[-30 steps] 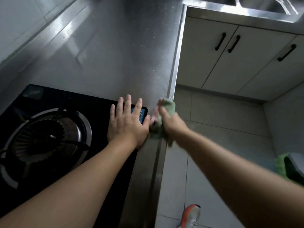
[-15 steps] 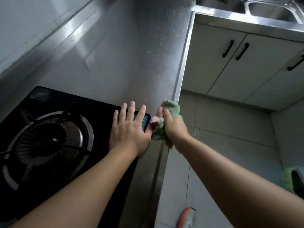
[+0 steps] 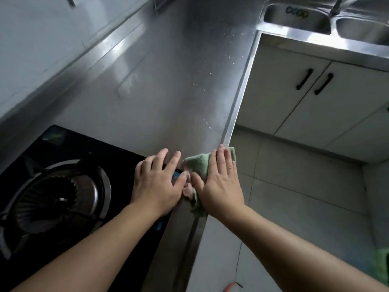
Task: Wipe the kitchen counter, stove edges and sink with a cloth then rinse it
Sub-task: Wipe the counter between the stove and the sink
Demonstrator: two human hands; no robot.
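Note:
A green cloth (image 3: 197, 163) with a pinkish underside lies on the front strip of the steel counter (image 3: 147, 91), right beside the black glass stove (image 3: 69, 148). My right hand (image 3: 219, 182) presses flat on the cloth with straight fingers, at the counter's front edge. My left hand (image 3: 155, 182) rests flat on the stove's right corner, fingers spread, its thumb touching the cloth. The double sink (image 3: 315, 20) is at the top right, set in the adjoining counter.
A gas burner with its pan support (image 3: 54, 199) fills the stove's left part. Water drops (image 3: 210, 72) speckle the counter toward the sink. White cabinet doors with black handles (image 3: 315, 83) stand below the sink. Tiled floor lies to the right, a green-lined bin (image 3: 382, 268) at its edge.
My right hand went from gripping the bunched cloth to pressing it flat on the counter edge. The view tilted up, showing more of the sink. My left hand stayed on the stove corner.

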